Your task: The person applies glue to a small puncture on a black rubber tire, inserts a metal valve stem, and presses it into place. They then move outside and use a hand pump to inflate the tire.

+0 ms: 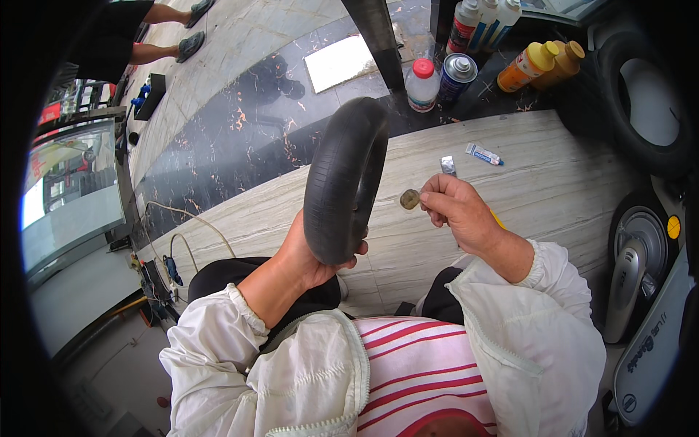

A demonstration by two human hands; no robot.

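A black rubber inner tube (pixel 338 182), puffed up with air, stands upright in my left hand (pixel 306 255). The palm and fingers wrap round its lower end. To the right, my right hand (pixel 455 211) pinches a small round patch (pixel 409 199), brownish with a darker edge, between thumb and fingertips. The patch is held apart from the tube, above the floor. Just beyond the right hand lie a small silver foil piece (pixel 448 166) and a white-and-blue squeeze tube (pixel 484 154).
At the back stand a red-capped bottle (pixel 422 86), a spray can (pixel 459 73) and yellow bottles (pixel 528 67). A tyre (pixel 648 109) and a wheel (pixel 637 240) are at right. A cable (pixel 193 215) runs at left. Another person's legs (pixel 164 33) show far left.
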